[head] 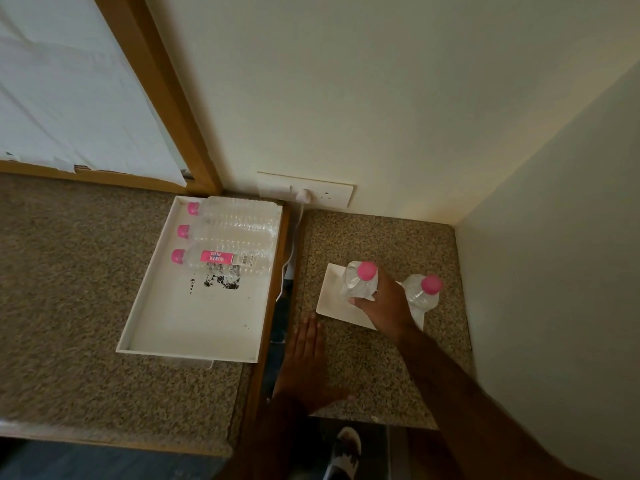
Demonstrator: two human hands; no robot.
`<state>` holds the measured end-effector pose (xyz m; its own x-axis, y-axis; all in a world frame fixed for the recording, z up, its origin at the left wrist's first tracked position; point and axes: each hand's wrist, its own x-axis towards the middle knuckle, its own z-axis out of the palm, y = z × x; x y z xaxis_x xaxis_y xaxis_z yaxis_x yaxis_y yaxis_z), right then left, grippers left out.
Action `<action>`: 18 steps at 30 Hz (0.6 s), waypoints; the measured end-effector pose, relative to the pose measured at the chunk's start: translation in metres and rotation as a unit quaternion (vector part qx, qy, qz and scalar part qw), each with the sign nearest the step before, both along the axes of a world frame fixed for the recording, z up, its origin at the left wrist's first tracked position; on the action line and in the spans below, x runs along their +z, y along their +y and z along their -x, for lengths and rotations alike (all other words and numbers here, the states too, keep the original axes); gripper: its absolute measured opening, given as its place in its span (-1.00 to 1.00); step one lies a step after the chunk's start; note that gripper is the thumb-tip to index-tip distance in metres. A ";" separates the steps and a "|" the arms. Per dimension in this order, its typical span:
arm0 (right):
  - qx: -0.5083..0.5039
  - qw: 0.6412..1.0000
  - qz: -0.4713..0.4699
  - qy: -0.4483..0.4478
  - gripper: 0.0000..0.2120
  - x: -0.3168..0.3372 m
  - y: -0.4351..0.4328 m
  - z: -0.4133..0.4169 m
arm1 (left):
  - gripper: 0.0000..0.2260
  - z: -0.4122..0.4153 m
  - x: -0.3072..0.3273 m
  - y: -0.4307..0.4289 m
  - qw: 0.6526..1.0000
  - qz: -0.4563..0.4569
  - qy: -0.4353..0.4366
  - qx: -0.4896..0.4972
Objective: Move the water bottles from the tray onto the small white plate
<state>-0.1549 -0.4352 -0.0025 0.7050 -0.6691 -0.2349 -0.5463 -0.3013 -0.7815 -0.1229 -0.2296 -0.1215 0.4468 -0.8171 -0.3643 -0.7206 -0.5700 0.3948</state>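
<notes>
A white tray [166, 320] lies on the left counter with three clear, pink-capped water bottles on their sides at its far end; the nearest bottle [225, 260] shows a pink label. On the right counter sits the small white plate [332, 299]. My right hand [384, 304] grips an upright pink-capped bottle [358, 280] standing on the plate. A second upright bottle [424, 292] stands at the plate's right side. My left hand [306, 358] rests flat, fingers together, on the right counter near its left edge, holding nothing.
A gap [277, 327] separates the two speckled counters, with a white cable running down it from a wall socket [308, 194]. Walls close in behind and on the right. A wood-framed window stands at the far left. A sandalled foot [343, 448] shows below.
</notes>
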 end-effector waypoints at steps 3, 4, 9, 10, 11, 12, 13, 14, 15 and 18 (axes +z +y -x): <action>0.005 1.000 0.013 -0.007 -0.36 -0.004 0.003 0.003 | 0.37 0.000 -0.003 0.000 1.000 0.006 -0.003 -0.003; 0.005 1.000 0.013 -0.008 -0.37 -0.003 0.003 0.003 | 0.36 0.000 -0.003 0.000 1.000 0.011 -0.007 -0.004; -0.001 1.000 -0.006 -0.007 -0.36 -0.004 0.004 0.003 | 0.35 0.001 -0.003 0.000 1.000 -0.001 -0.009 -0.015; -0.005 1.000 -0.006 -0.004 -0.35 -0.003 0.005 0.004 | 0.37 -0.001 0.000 -0.001 1.000 -0.017 -0.005 -0.016; -0.004 1.000 -0.007 -0.005 -0.35 -0.003 0.006 0.004 | 0.38 -0.001 0.002 -0.002 0.999 -0.030 -0.009 -0.018; -0.004 1.000 -0.010 0.002 -0.32 0.000 0.008 0.005 | 0.38 -0.002 0.004 -0.004 0.999 -0.044 -0.011 -0.023; -0.004 1.000 -0.017 0.000 -0.28 0.001 0.009 0.007 | 0.38 -0.003 0.006 -0.005 0.998 -0.054 -0.012 -0.028; -0.010 1.000 -0.022 0.002 -0.22 0.006 0.012 0.008 | 0.35 -0.004 0.012 -0.006 0.997 -0.067 -0.010 -0.029; -0.015 1.000 -0.024 -0.005 -0.13 0.008 0.013 0.010 | 0.31 -0.005 0.014 -0.006 0.997 -0.068 -0.011 -0.022; -0.028 0.999 0.000 -0.030 0.07 0.032 0.019 0.011 | 0.20 -0.010 0.031 -0.007 0.998 -0.059 -0.004 0.007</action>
<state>-0.1662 -0.4163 0.0298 0.6792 -0.7081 -0.1932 -0.5140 -0.2710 -0.8139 -0.1127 -0.2365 -0.0910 0.4615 -0.7624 -0.4535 -0.7145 -0.6225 0.3193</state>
